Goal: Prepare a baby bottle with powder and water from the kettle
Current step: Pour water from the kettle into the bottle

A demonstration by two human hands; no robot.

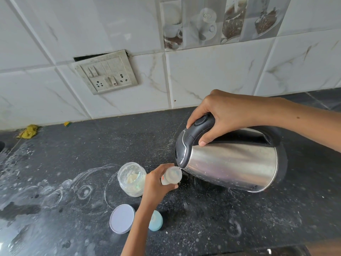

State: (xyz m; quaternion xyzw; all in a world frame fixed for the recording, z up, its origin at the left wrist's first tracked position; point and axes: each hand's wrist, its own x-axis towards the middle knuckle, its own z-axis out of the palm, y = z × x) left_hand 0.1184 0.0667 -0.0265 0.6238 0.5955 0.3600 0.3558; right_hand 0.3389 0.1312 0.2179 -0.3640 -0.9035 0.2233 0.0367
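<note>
A steel kettle (230,163) with a black lid and handle is tipped leftward over the dark counter. My right hand (221,115) grips its handle from above. Its spout sits right at the mouth of a small clear baby bottle (172,176), which my left hand (156,183) holds upright by its side. A thin stream of water seems to pass from spout to bottle. Just left of the bottle stands an open clear jar (131,179) with pale powder inside.
The jar's round white lid (122,218) lies flat near the counter's front, and a light blue bottle cap (156,220) lies beside it, partly behind my left forearm. White rings and spills mark the counter (55,182). A yellow cloth (28,131) lies by the wall; a switchboard (107,72) hangs above.
</note>
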